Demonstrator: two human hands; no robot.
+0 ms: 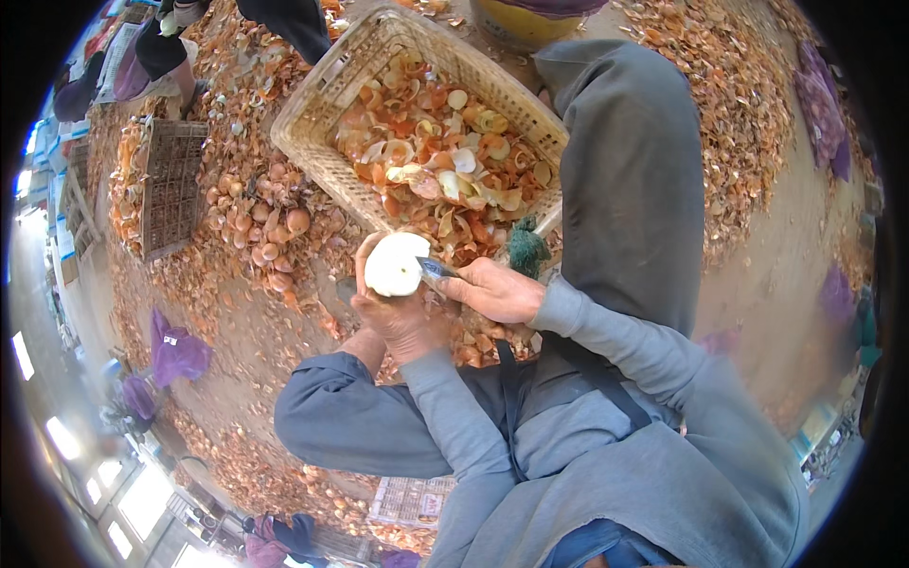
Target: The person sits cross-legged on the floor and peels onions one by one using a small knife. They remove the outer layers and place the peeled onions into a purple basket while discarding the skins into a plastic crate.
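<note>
A peeled white onion rests in my left hand, whose fingers curl around its far side and underside. My right hand grips a small knife. The blade's tip end meets the right side of the onion, and most of the handle is hidden in my fist. Just beyond my hands stands a tan plastic crate with slotted walls. Inside it lie orange-brown onion skins and pale peeled pieces. A wad of green netting hangs at the crate's near right corner, close to my right hand.
Several unpeeled onions lie among loose skins left of the crate. A second crate stands farther left. A yellow tub is behind the crate. Purple mesh bags lie on the floor. Another person's gloved hand shows at top left.
</note>
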